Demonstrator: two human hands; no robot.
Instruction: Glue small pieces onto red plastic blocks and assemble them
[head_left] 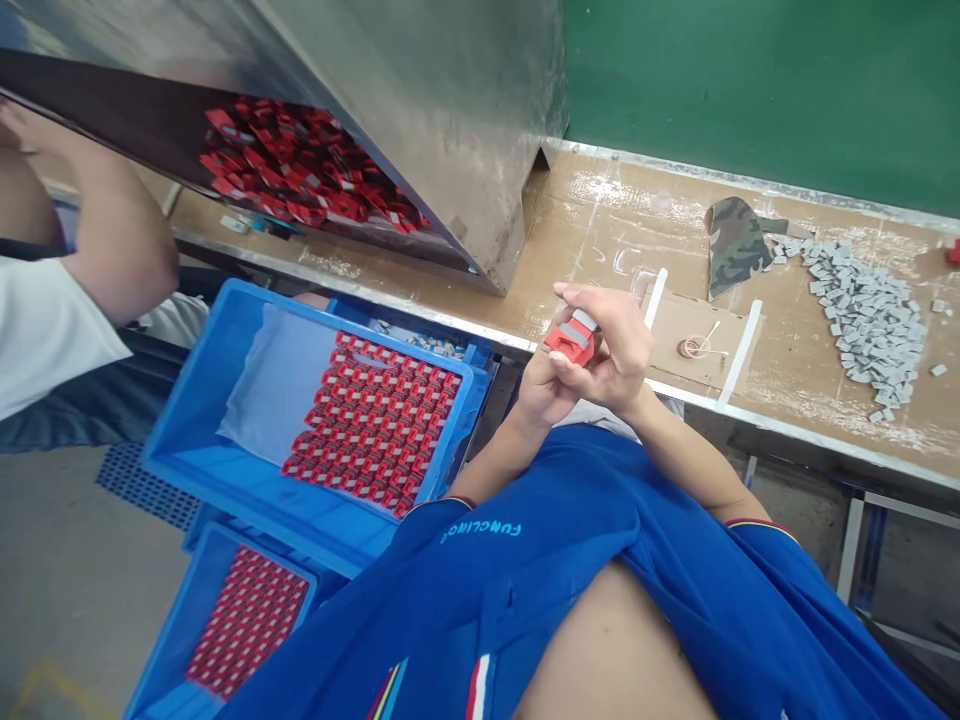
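1. While both bare hands meet just above the bench edge, the left hand [541, 388] curls beneath a small red block with a grey band [571, 342], its fingers bent closely around the underside
2. Right hand [613, 342]: partly closed over the same block from above, gripping it with the left hand, the block held between them
3. Left of the hands: a blue plastic crate [262, 510] with rows of red-and-white parts [371, 420]; below it, a second blue plastic crate [161, 640] with similar rows
4. Ahead: a tilted stainless-steel hopper [442, 130] over a loose heap of red parts [300, 160]
5. Right: a cardboard-covered bench [600, 210] with a heap of small grey blocks [862, 320] beside a camouflage-patterned cloth [735, 245]
6. Far left: a co-worker's bare arm [112, 220] and white sleeve [45, 340]
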